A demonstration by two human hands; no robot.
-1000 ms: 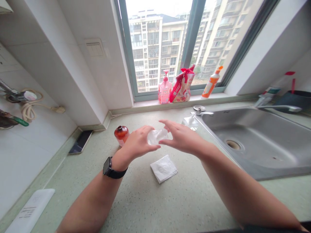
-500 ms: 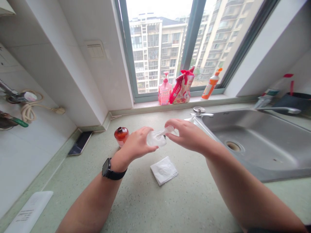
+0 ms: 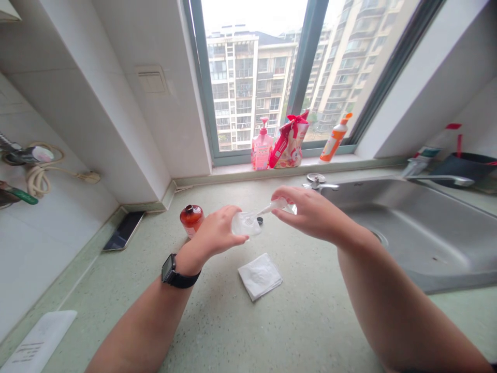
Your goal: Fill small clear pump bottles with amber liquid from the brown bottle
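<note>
Above the green counter (image 3: 303,321), my left hand (image 3: 217,233) grips a small clear plastic bottle (image 3: 244,224). My right hand (image 3: 310,211) pinches a clear pump top (image 3: 277,206) whose thin tube slants down into the bottle's mouth. A tiny dark cap (image 3: 260,220) lies on the counter just behind the bottle. A folded white tissue (image 3: 260,275) rests on the counter below my hands. A black watch (image 3: 173,272) is on my left wrist.
An amber bottle (image 3: 191,218) stands left of my hands and a phone (image 3: 123,230) lies by the wall. The steel sink (image 3: 427,233) is to the right. A pink pump bottle (image 3: 261,147), red bag (image 3: 288,141) and orange bottle (image 3: 333,138) stand on the sill.
My right hand has closed on the pump top and drawn it up and to the right, so the tube now shows outside the bottle. The view has shifted slightly.
</note>
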